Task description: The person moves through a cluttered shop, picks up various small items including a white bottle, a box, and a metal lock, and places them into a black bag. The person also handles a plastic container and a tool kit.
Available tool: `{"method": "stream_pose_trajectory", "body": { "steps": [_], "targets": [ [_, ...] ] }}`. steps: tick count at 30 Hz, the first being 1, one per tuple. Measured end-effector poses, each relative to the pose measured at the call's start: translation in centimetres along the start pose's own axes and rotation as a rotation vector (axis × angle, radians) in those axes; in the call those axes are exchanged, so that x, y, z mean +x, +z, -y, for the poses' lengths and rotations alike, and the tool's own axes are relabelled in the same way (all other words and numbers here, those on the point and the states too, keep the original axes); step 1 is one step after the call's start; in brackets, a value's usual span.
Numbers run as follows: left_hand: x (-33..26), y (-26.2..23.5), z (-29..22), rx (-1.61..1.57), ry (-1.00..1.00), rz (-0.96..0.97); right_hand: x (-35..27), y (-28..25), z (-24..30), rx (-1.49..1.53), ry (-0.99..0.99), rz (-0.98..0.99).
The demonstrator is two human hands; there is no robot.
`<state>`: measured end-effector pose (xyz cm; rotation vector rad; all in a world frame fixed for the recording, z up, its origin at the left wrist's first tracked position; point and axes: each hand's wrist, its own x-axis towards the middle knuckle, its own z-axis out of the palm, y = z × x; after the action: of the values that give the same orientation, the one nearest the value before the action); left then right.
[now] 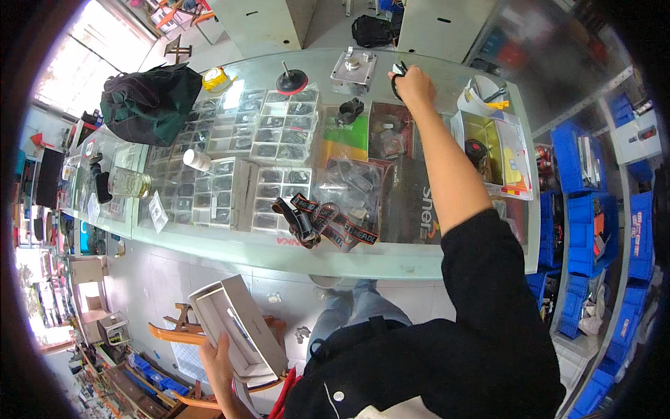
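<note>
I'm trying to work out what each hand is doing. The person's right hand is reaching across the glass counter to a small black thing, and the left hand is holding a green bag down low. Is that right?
Not quite. In the head view the left hand holds an open white box down low, not a green bag. The dark green bag sits on the glass counter. The right hand does reach across to a small black thing.

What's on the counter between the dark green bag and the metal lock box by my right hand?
In the head view, between the dark green bag and the metal lock box: a yellow tape roll and a black suction-cup tool.
</note>
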<state>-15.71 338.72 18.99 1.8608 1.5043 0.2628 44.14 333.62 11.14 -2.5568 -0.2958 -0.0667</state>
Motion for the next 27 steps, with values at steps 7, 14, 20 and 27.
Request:
{"method": "stream_pose_trajectory", "body": {
  "steps": [7,14,20,27],
  "targets": [
    [0.1,1.3,0.5,-0.088,0.030,0.002,-1.4,0.2,-1.3,-0.093,0.005,0.100],
    [4.1,2.7,-1.4,-0.012,0.091,0.109,-9.9,-15.0,-11.3,-0.240,-0.069,-0.032],
    [6.2,3.7,-4.0,0.037,0.189,0.114,-6.0,-15.0,-14.8,-0.494,-0.281,-0.024],
    [4.1,3.1,-4.2,0.077,0.147,0.026,-8.9,-11.5,-9.0,-0.063,-0.507,0.074]
  ]
}}
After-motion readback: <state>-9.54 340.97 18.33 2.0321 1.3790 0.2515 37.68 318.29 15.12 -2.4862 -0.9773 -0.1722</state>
